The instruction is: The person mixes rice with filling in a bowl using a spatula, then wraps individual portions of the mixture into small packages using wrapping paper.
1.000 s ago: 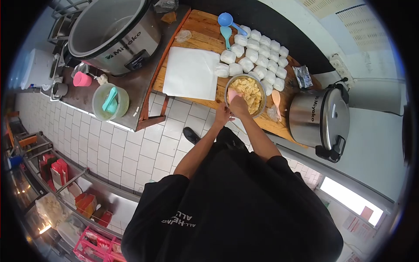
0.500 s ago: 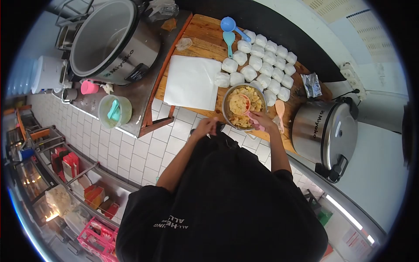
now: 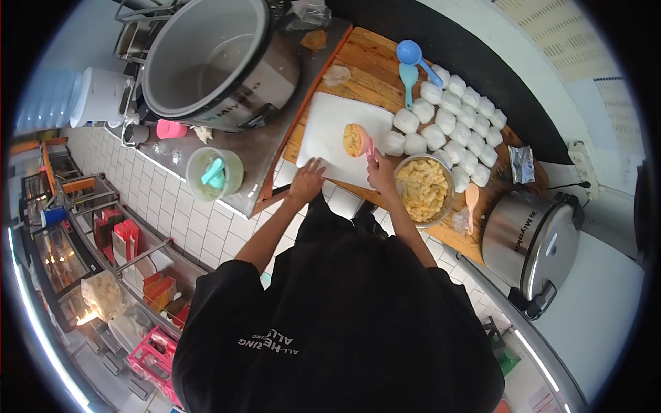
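Observation:
My right hand (image 3: 381, 172) grips the handle of a pink scoop (image 3: 367, 142). Its cup holds a heap of yellowish food (image 3: 354, 140) and is over a sheet or stack of white paper (image 3: 329, 125). Fingers of my left hand (image 3: 308, 182) lie apart on the paper's near left corner. Just right of my right hand stands a metal bowl (image 3: 451, 198), filled with more of the yellowish food (image 3: 420, 186). Several white wrapped bundles (image 3: 445, 122) sit in rows behind the bowl.
On the wooden table (image 3: 368, 49) lie a blue ladle (image 3: 409, 51), a teal spoon (image 3: 408, 77) and a peach spoon (image 3: 471, 199). A closed cooker (image 3: 513, 230) stands right. Left are a large open cooker (image 3: 248, 96) and a tub (image 3: 231, 187) with a teal utensil.
My right hand has brought the filled scoop from the bowl leftward over the white paper. The left hand has moved from near my body onto the paper's corner. The view has shifted.

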`<action>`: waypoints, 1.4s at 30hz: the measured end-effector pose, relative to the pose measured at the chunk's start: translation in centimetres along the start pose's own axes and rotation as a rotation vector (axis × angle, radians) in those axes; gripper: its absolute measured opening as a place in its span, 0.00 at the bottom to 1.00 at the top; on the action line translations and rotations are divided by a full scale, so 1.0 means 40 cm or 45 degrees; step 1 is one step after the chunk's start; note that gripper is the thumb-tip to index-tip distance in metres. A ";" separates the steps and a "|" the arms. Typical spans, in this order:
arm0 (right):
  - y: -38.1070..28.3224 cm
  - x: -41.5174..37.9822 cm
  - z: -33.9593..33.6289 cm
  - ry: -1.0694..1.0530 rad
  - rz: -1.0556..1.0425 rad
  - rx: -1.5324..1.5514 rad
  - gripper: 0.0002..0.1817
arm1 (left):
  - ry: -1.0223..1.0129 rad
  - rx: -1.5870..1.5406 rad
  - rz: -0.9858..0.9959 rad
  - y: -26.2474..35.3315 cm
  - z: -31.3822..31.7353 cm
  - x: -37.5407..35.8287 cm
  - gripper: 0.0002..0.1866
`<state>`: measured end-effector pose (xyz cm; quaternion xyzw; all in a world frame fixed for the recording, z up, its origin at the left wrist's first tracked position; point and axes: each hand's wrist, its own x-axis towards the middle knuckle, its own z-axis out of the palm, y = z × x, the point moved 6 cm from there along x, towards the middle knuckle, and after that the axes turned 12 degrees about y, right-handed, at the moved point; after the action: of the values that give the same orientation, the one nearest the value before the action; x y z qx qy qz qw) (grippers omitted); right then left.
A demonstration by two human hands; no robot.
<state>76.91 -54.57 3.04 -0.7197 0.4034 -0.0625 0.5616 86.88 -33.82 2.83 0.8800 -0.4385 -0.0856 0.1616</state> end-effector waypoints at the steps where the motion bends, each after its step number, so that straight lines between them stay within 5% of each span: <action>1: -0.038 0.013 0.029 0.308 -0.520 -0.565 0.27 | -0.019 0.025 0.050 -0.011 0.007 -0.006 0.23; 5: -0.157 -0.057 0.149 0.243 -0.858 -1.256 0.40 | -0.114 0.060 0.160 -0.023 -0.014 -0.016 0.29; 14: -0.127 -0.046 0.161 0.228 -0.667 -1.441 0.42 | -0.259 -0.017 0.261 -0.060 0.013 -0.030 0.38; 22: -0.108 -0.064 0.219 0.402 -0.432 -1.040 0.44 | -0.323 -0.025 0.284 -0.056 0.061 -0.037 0.47; 26: -0.109 -0.046 0.206 0.328 -0.420 -0.979 0.42 | -0.525 -0.101 0.222 -0.053 0.041 -0.015 0.43; 28: -0.091 -0.060 0.178 0.290 -0.399 -0.966 0.40 | -0.337 -0.070 0.303 -0.052 0.003 0.015 0.33; 30: -0.114 -0.083 0.130 0.411 -0.420 -0.843 0.36 | -0.611 -0.389 -0.070 -0.080 -0.036 0.084 0.22; 32: -0.167 -0.161 0.036 0.672 -0.511 -0.701 0.32 | -0.474 -0.384 -0.130 -0.100 -0.075 0.152 0.14; 33: -0.177 -0.201 -0.020 0.776 -0.595 -0.682 0.32 | -0.177 -0.511 -0.169 -0.127 -0.069 0.200 0.14; 34: -0.117 -0.243 -0.083 0.747 -0.295 -0.567 0.27 | 0.124 -0.633 -0.205 -0.149 -0.079 0.245 0.14; 35: -0.139 -0.284 -0.139 0.917 -0.544 -0.548 0.23 | 0.133 -0.634 -0.191 -0.155 -0.079 0.300 0.14; 36: -0.079 -0.311 -0.198 0.981 -0.435 -0.279 0.20 | 0.254 -0.540 -0.159 -0.159 -0.091 0.353 0.16; 38: -0.062 -0.369 -0.285 0.972 0.066 -0.371 0.16 | 0.375 -0.448 -0.140 -0.161 -0.085 0.422 0.18; 40: 0.001 -0.375 -0.331 0.886 0.061 -0.527 0.14 | 0.679 -0.119 0.076 -0.144 -0.091 0.462 0.23; 42: 0.023 -0.361 -0.362 0.847 -0.078 -0.658 0.13 | 0.535 -0.114 0.049 -0.144 -0.062 0.481 0.25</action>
<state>58.97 -56.18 12.73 -0.7893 0.5434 -0.2048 0.1996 103.44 -45.43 2.92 0.8619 -0.4076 0.0834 0.2899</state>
